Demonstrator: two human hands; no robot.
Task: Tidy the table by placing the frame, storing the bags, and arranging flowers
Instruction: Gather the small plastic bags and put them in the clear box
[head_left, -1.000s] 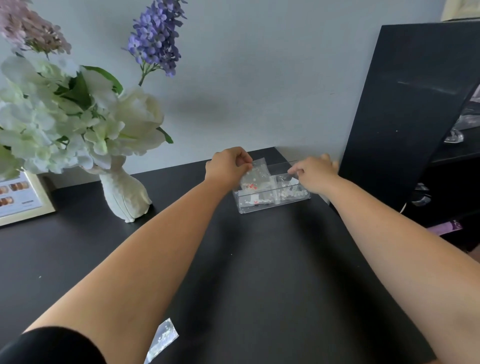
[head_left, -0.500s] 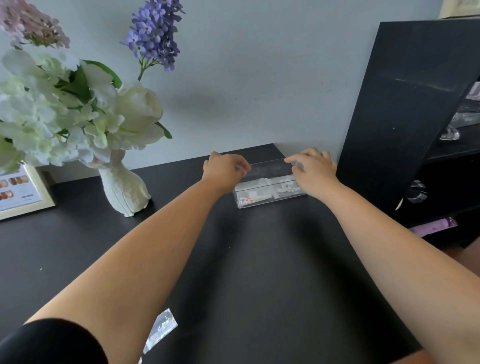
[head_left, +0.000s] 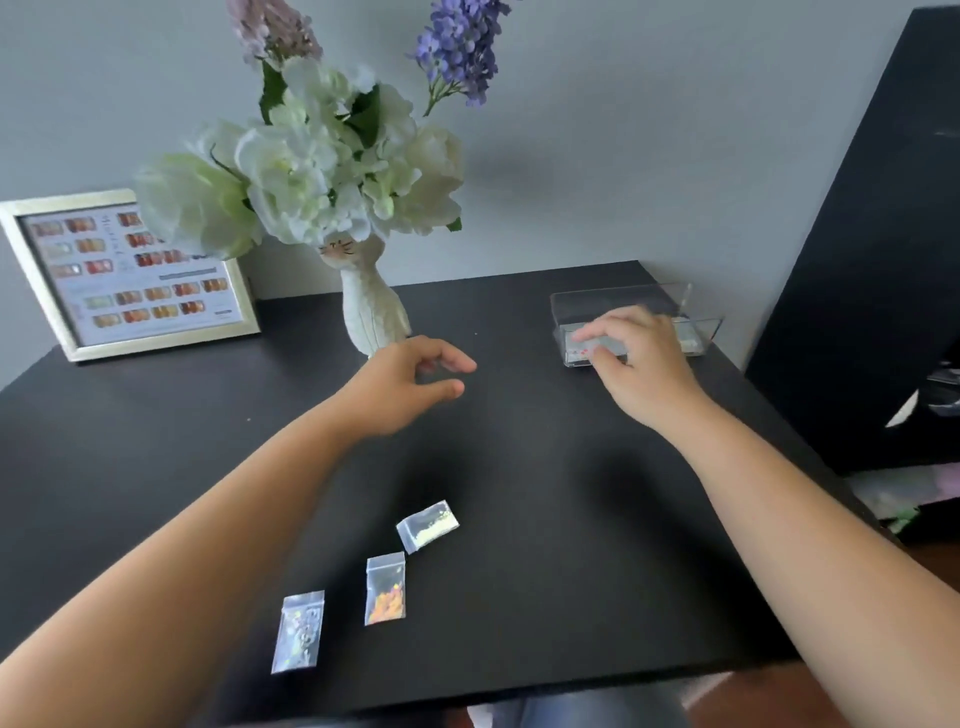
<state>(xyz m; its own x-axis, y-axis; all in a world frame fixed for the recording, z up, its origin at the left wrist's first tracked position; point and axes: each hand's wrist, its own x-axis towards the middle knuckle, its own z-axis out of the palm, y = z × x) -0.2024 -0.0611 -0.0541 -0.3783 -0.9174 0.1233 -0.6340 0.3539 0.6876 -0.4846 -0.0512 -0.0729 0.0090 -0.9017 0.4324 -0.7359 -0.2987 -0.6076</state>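
Three small clear bags lie loose on the near part of the desk (head_left: 519, 597): a silvery bag (head_left: 298, 631), an orange-bead bag (head_left: 385, 588) and a white bag (head_left: 427, 526). They look light, limp and slick, best pinched at an edge or corner. The clear box (head_left: 623, 304) sits at the far right. The left hand (head_left: 402, 382) hovers, fingers loosely apart, empty; the right hand (head_left: 631, 358) is by the box, fingers relaxed.

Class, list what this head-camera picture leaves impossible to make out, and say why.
- Contents of the clear box, head view: partly hidden by the right hand and blurred.
- Print in the frame: too small, partly behind the white flowers.
- Left hand fingertips: motion-blurred.
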